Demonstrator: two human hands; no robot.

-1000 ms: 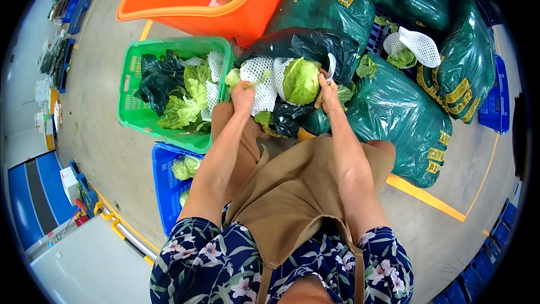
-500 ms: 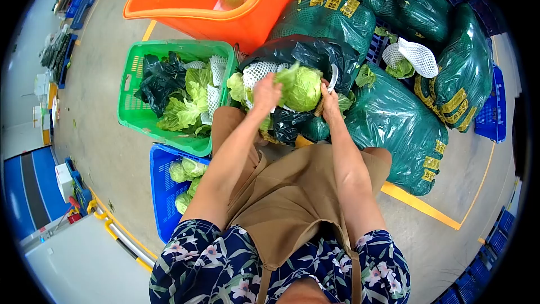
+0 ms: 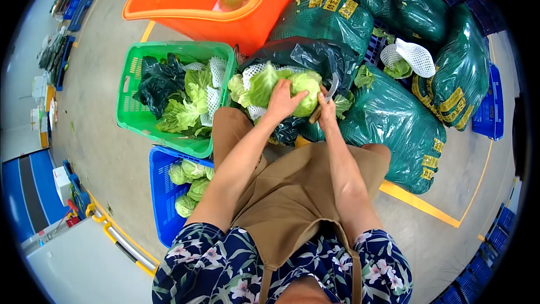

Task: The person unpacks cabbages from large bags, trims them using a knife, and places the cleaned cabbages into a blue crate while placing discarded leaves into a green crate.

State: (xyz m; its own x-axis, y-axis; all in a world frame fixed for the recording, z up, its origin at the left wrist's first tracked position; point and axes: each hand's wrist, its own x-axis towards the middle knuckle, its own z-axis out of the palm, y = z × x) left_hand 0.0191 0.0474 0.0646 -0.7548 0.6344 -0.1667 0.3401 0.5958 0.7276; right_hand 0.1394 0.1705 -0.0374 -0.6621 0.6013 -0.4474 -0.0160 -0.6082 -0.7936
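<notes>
A pale green cabbage (image 3: 305, 85) is between my two hands, above an opened dark green plastic bag (image 3: 315, 50). My left hand (image 3: 284, 102) grips its near left side, thumb on the head and fingers by a large loose outer leaf (image 3: 262, 87) that stands out to the left. Closed around a small curved knife (image 3: 334, 85), my right hand (image 3: 327, 111) touches the cabbage's right side. The blade points up and away, and the wooden handle shows below the fingers. White foam netting (image 3: 256, 70) and more leaves lie behind my left hand.
At left stands a green crate (image 3: 126, 87) with leaves, netting and dark plastic. A blue crate (image 3: 160, 202) below it holds several cabbages. An orange tub (image 3: 225, 22) is ahead. Full green bags (image 3: 394, 135) crowd the right, beside a netted cabbage (image 3: 399, 68).
My left hand has moved right, from the netting side onto the cabbage. The cabbage has turned, and a big outer leaf now stands away on its left. My right hand still holds the knife.
</notes>
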